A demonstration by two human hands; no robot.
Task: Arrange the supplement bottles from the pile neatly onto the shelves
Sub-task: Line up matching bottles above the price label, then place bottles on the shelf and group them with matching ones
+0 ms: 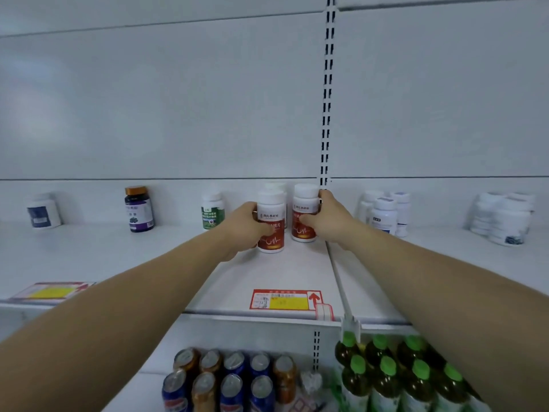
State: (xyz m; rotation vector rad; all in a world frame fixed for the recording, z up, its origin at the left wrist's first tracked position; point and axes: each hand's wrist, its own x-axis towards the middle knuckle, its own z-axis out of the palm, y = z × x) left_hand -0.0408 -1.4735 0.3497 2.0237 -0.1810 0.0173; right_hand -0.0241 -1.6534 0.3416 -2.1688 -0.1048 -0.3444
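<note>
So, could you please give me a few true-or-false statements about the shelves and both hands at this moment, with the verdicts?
1. The left hand grips the left red-and-white bottle, and the right hand grips the right red-and-white bottle. True.
2. Both held bottles lie on their sides. False: both are upright on the shelf.
3. The purple bottle stands to the right of the hands. False: it stands to their left.
4. Drink cans fill part of the shelf below. True.
5. The drink bottles below have red caps. False: their caps are green.
</note>
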